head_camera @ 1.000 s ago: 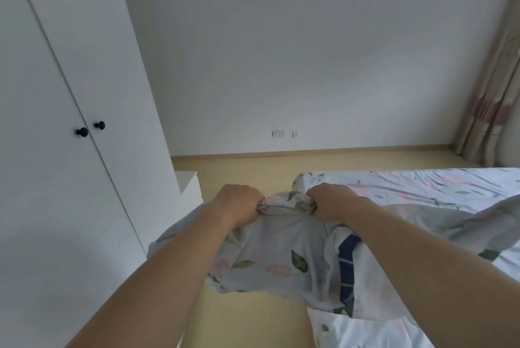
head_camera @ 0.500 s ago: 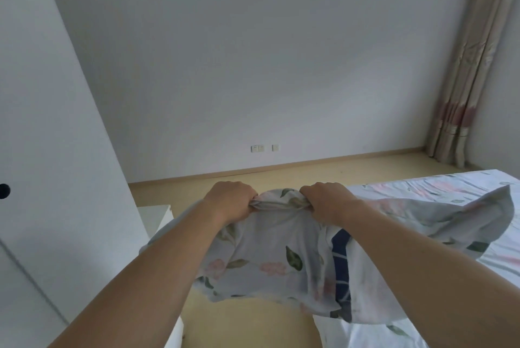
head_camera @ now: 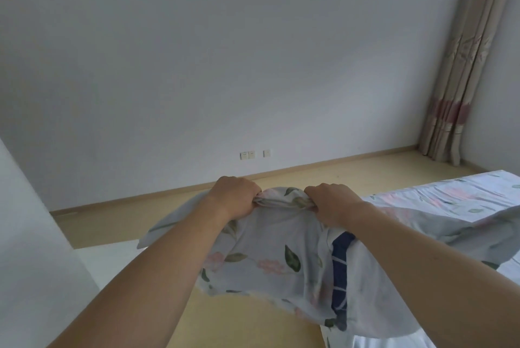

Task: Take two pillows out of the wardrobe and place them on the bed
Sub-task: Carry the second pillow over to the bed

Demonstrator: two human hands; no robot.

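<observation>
A pale floral pillow (head_camera: 267,257) with a dark blue striped patch hangs in front of me above the floor. My left hand (head_camera: 235,197) and my right hand (head_camera: 332,201) both clench its bunched top edge, close together. The bed (head_camera: 450,198), covered in matching floral fabric, lies to the right, and the pillow's right corner reaches over it. A strip of the white wardrobe (head_camera: 31,235) shows at the left edge. No other pillow can be seen.
A low white cabinet (head_camera: 112,260) stands by the wardrobe under my left arm. Wooden floor (head_camera: 309,173) runs to the white wall with sockets (head_camera: 247,154). A striped curtain (head_camera: 461,71) hangs in the far right corner.
My view has swung right and up: the wardrobe doors and knobs have slid out of sight and the curtain has come in. Both hands keep their grip on the pillow.
</observation>
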